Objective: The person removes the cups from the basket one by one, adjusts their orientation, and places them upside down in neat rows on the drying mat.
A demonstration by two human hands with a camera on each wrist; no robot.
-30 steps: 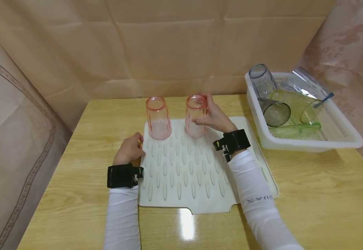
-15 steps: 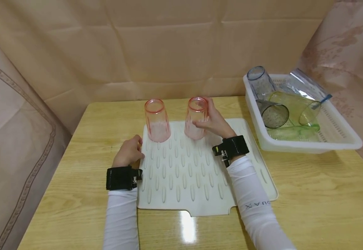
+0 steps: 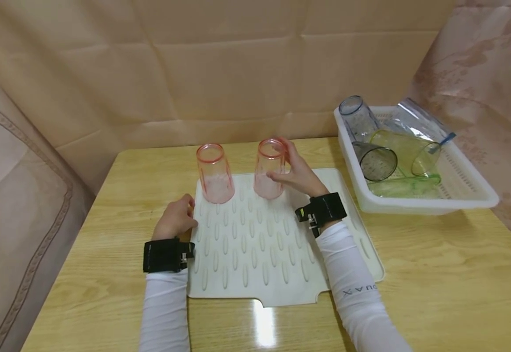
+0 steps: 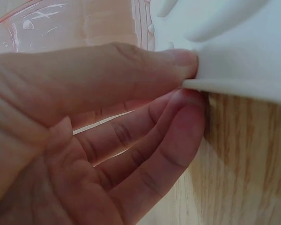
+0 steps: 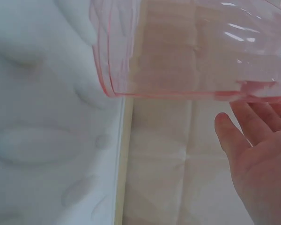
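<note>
The right hand (image 3: pixel 297 173) is standing at the right side of a pink cup (image 3: pixel 269 168), which is sitting upside down on the far part of the white drying mat (image 3: pixel 259 254). The cup's long axis is vertical, its mouth down on the ribs of the mat. In the head view the fingers are curving around the cup's wall; in the right wrist view the fingers (image 5: pixel 253 140) are looking relaxed and a little apart from the wall, so I judge the hold as loose, or just at the point of contact (I cannot tell which for sure).

The left hand (image 3: pixel 175 220) is at the left edge of the mat. In the left wrist view it is pinching this edge, the thumb (image 4: pixel 131 70) on top and the fingers underneath. The right hand is much nearer to the cup than the left one.

A second pink cup (image 3: pixel 214 173) is standing inverted just to the left, apart from the first one. So two pink cups are on the mat. In the white basket (image 3: pixel 418 205) at the right, about five more transparent cups are lying on their sides (grey, blue and green ones).
</note>
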